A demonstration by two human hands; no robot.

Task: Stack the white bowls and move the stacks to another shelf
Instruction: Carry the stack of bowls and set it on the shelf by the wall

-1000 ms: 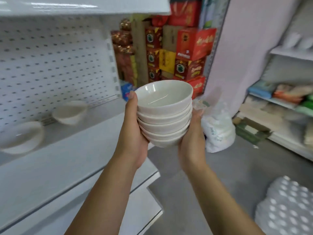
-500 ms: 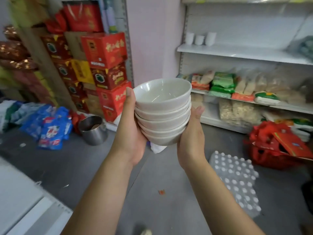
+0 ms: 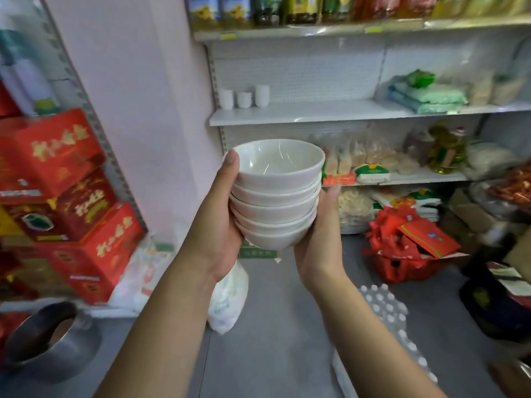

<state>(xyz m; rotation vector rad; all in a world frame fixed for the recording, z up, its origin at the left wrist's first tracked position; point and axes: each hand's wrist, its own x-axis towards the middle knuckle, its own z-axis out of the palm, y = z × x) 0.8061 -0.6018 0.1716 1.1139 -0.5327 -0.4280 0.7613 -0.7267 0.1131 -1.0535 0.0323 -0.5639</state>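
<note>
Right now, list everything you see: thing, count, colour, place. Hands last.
bowls: five, white, one stack, centre, held up off any shelf
cups: three, white, left end of the middle shelf
green packets: a few, pale green, same shelf, right
oil bottle: one, yellow, shelf below, right
boxes: several, red, stacked at left
pot: one, metal grey, floor, bottom left
bags: heap, red, floor, right
left hand: grips the stack's left side, thumb at the top rim
right hand: grips its right side
</note>
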